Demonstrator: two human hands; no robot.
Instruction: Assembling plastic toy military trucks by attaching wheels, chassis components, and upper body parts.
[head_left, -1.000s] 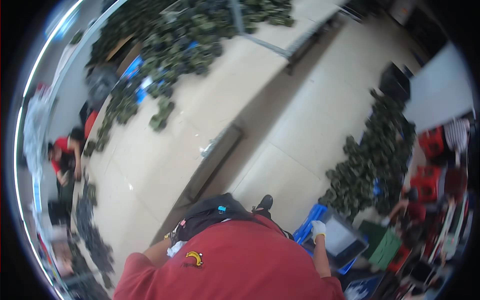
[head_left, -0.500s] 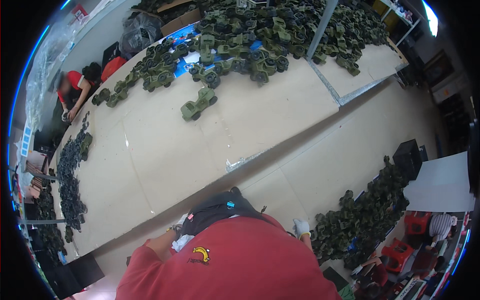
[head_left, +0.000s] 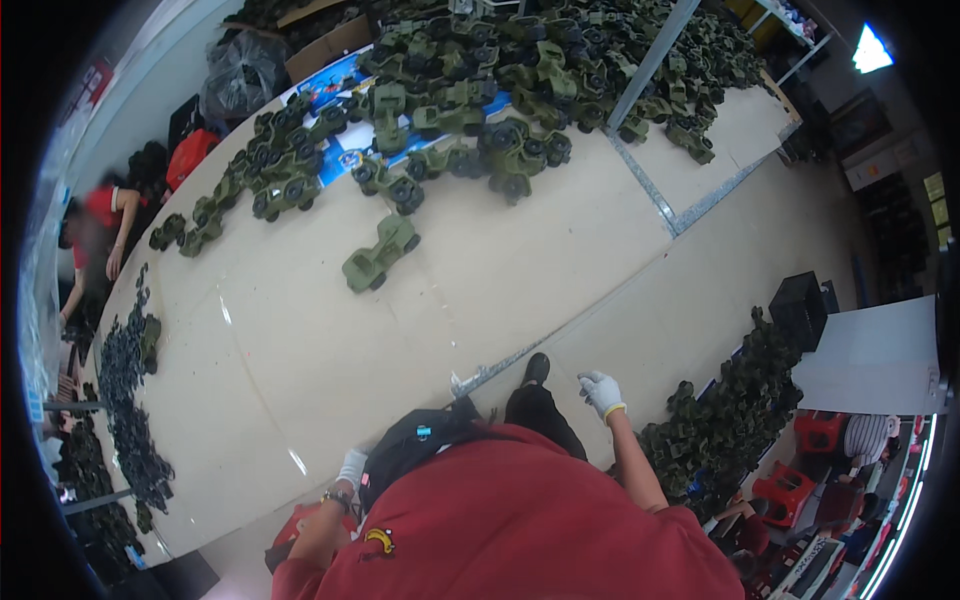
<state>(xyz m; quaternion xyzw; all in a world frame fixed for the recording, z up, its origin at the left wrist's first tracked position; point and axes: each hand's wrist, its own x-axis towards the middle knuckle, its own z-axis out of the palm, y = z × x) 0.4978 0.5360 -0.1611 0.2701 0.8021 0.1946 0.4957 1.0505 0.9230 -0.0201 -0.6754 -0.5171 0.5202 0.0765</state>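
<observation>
The gloved right grip (head_left: 602, 394) hangs between the beige table (head_left: 300, 370) and heaped green toy vehicles (head_left: 690, 420)

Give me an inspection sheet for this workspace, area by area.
Surface: tan table, with shiny strips on its top.
Job's things: olive toy vehicles heaped along the far side; one lone vehicle apart, nearer the person. Small dark parts piled at left.
Clutter: grey plastic bag and cardboard box behind the heap.
Left grip: gloved, at the waist; fingers unclear.
Right grip: gloved, out to the side; no held object seen.
Cables: nothing seen.
Surroundings: red stools and black box at right; co-worker's arm at far left.
</observation>
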